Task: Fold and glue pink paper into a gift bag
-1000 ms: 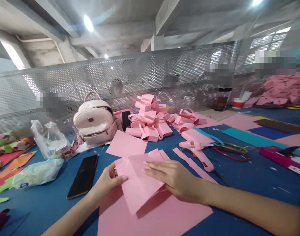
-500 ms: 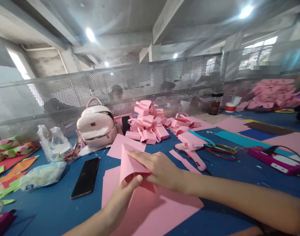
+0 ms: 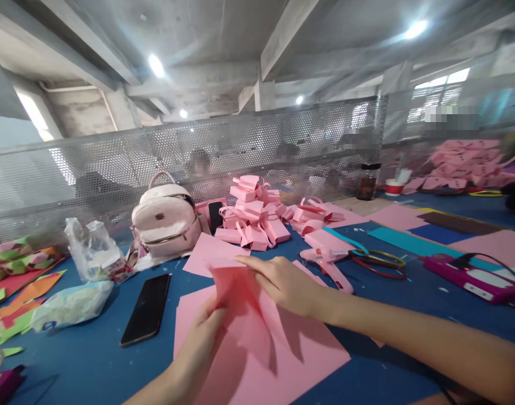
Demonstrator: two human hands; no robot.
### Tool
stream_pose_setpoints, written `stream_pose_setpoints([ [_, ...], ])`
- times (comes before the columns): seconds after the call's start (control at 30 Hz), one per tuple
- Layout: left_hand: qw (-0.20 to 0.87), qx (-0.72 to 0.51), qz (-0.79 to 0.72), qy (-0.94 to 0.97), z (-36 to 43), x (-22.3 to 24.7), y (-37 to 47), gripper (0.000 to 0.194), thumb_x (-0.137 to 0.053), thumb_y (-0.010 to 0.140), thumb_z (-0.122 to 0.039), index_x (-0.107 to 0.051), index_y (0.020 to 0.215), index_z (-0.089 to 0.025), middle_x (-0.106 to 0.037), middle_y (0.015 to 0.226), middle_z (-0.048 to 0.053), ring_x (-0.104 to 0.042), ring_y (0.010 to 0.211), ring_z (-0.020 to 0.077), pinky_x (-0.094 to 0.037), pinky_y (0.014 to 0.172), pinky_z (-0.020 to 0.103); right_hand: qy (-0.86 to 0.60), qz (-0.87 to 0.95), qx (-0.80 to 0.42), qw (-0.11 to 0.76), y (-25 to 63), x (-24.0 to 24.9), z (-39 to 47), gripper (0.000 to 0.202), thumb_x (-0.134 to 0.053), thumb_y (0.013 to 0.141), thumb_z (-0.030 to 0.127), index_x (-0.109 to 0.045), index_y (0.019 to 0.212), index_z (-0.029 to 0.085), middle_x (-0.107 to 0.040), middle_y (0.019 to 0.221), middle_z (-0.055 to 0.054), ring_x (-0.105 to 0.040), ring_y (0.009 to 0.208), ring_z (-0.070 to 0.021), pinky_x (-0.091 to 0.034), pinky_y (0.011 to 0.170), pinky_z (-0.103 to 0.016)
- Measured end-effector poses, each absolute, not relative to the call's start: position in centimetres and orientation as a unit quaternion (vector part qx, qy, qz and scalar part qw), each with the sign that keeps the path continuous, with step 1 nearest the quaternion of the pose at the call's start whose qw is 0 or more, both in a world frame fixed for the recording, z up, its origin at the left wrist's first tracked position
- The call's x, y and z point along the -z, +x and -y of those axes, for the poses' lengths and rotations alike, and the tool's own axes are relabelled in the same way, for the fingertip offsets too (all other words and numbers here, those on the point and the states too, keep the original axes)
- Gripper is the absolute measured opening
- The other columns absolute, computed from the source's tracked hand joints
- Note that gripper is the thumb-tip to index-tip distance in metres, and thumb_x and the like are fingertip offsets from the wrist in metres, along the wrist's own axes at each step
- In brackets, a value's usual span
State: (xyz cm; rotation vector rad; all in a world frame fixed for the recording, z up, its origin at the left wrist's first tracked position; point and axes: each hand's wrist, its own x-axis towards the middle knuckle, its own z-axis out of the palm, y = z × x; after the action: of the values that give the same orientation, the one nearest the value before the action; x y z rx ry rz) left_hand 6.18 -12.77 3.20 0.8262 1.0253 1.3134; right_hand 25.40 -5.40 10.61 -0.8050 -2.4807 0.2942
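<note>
A folded pink paper sheet point(image 3: 251, 320), partly opened out and blurred by motion, stands between my two hands. My left hand point(image 3: 207, 326) is closed on its left edge, the thumb bent over the paper. At the upper right edge, my right hand point(image 3: 287, 284) grips the same sheet, its index finger stretched along the top. Beneath them larger pink paper sheets point(image 3: 316, 360) lie flat on the blue table point(image 3: 93, 371). Another pink sheet point(image 3: 204, 256) lies just beyond. To the right of my right hand rests a pink glue gun point(image 3: 329, 264).
Behind the sheets stand a pale pink backpack point(image 3: 167, 219) and a pile of folded pink paper bags point(image 3: 255, 214). A black phone point(image 3: 147, 309) and a plastic packet point(image 3: 72, 304) lie left. Scissors point(image 3: 379, 261) and a magenta device point(image 3: 472, 275) are right. A perforated metal partition point(image 3: 240, 146) rises behind.
The folded sheet was a closed cone shape pointing up; now it is spread open toward me. My left hand has moved slightly up, and my right hand is a little further right.
</note>
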Motion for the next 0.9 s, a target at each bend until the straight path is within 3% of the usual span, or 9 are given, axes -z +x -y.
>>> stream_pose_setpoints([
  [0.07, 0.592, -0.576, -0.464, 0.320, 12.6, -3.7, 5.3, 0.037, -0.081, 0.072, -0.038, -0.073, 0.102, -0.018, -0.077, 0.100, 0.008, -0.072, 0.099, 0.0292, -0.057, 0.082, 0.034, -0.302, 0.898, -0.142, 0.287, 26.4, -11.0, 4.8, 0.037, -0.037, 0.098, 0.023, -0.066, 0.122, 0.018, -0.073, 0.080, -0.005, -0.062, 0.064, -0.0166, -0.038, 0.058, -0.025],
  [0.13, 0.577, -0.580, -0.492, 0.298, 12.5, -4.5, 4.2, 0.042, -0.082, 0.073, -0.046, -0.072, 0.100, -0.016, -0.078, 0.093, 0.010, -0.074, 0.085, 0.0290, -0.059, 0.072, 0.035, -0.324, 0.878, -0.162, 0.313, 27.5, -11.3, 4.0, 0.032, -0.040, 0.099, 0.031, -0.068, 0.095, 0.017, -0.059, 0.062, 0.001, -0.051, 0.053, -0.0131, -0.031, 0.052, -0.025],
  [0.23, 0.559, -0.568, -0.513, 0.320, 12.4, -5.9, 2.6, 0.051, -0.084, 0.069, -0.051, -0.071, 0.102, -0.013, -0.078, 0.092, 0.013, -0.075, 0.075, 0.0305, -0.059, 0.064, 0.036, -0.361, 0.838, -0.200, 0.357, 29.1, -11.3, 2.7, 0.039, -0.045, 0.096, 0.044, -0.053, 0.067, 0.020, -0.042, 0.054, 0.005, -0.041, 0.050, -0.0116, -0.028, 0.048, -0.024],
  [0.4, 0.547, -0.553, -0.539, 0.322, 12.7, -6.9, 0.4, 0.045, -0.088, 0.063, -0.049, -0.072, 0.080, -0.011, -0.077, 0.074, 0.012, -0.073, 0.061, 0.0282, -0.057, 0.055, 0.032, -0.345, 0.748, -0.444, 0.352, 30.8, -10.5, 1.9, 0.040, -0.062, 0.082, 0.059, -0.065, 0.087, 0.019, -0.067, 0.076, -0.003, -0.066, 0.074, -0.0233, -0.053, 0.064, -0.032],
  [0.5, 0.561, -0.535, -0.539, 0.331, 12.6, -6.4, -0.8, 0.045, -0.089, 0.061, -0.049, -0.073, 0.076, -0.010, -0.076, 0.070, 0.012, -0.070, 0.054, 0.0244, -0.055, 0.051, 0.029, -0.345, 0.697, -0.529, 0.340, 31.4, -10.1, 2.5, 0.043, -0.067, 0.079, 0.059, -0.068, 0.095, 0.019, -0.073, 0.084, -0.006, -0.070, 0.083, -0.0272, -0.056, 0.073, -0.037],
  [0.67, 0.578, -0.519, -0.523, 0.352, 12.5, -5.3, -2.5, 0.042, -0.089, 0.063, -0.048, -0.075, 0.074, -0.010, -0.074, 0.063, 0.010, -0.069, 0.053, 0.0205, -0.054, 0.055, 0.026, -0.387, 0.655, -0.541, 0.359, 32.1, -9.2, 3.2, 0.040, -0.071, 0.077, 0.058, -0.065, 0.082, 0.018, -0.070, 0.074, -0.003, -0.069, 0.078, -0.0257, -0.055, 0.073, -0.038],
  [0.9, 0.540, -0.525, -0.539, 0.378, 13.9, -4.9, -3.0, 0.041, -0.087, 0.065, -0.050, -0.072, 0.066, -0.012, -0.072, 0.060, 0.007, -0.062, 0.046, 0.0144, -0.046, 0.047, 0.021, -0.433, 0.654, -0.519, 0.340, 32.9, -7.0, 3.5, 0.037, -0.072, 0.076, 0.057, -0.065, 0.077, 0.021, -0.064, 0.066, -0.001, -0.064, 0.069, -0.0224, -0.053, 0.067, -0.035],
])
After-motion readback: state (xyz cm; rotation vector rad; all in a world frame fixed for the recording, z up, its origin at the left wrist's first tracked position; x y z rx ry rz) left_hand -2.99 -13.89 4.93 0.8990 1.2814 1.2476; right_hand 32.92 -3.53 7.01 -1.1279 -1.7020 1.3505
